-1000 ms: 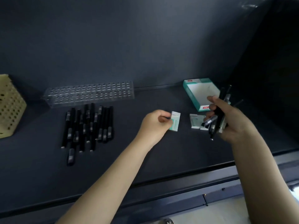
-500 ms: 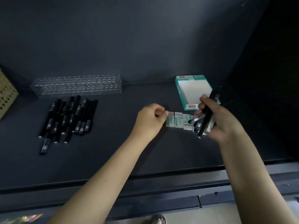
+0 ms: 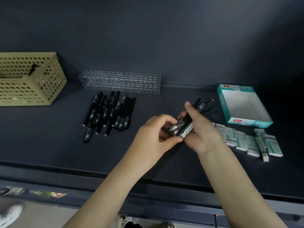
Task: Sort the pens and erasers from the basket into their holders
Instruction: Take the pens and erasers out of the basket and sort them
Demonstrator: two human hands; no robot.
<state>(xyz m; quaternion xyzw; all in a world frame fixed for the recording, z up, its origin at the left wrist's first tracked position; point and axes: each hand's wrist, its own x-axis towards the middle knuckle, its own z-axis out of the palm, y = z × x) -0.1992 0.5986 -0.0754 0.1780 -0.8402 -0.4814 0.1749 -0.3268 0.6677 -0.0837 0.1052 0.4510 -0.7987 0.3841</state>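
A bunch of pens [image 3: 202, 105] is sitting in the right hand [image 3: 201, 130], whose fingers are curling tight around it, to the right of the holder [image 3: 120, 81] and nearer the person. The left hand [image 3: 153, 134] is pinching the bunch's near ends with its fingers. A pile of pens [image 3: 110, 113] is lying on the desk [image 3: 49, 139] just in front of the holder. Some erasers [image 3: 246, 142] and a box [image 3: 250, 123] are lying far to its right. The basket [image 3: 50, 89] is standing to its left.

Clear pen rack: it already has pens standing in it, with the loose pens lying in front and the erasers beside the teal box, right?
Not quite. The head view shows the clear pen rack with no pens standing in it; its holes are bare. The loose pens do lie in front of it, and the erasers lie beside the teal box.
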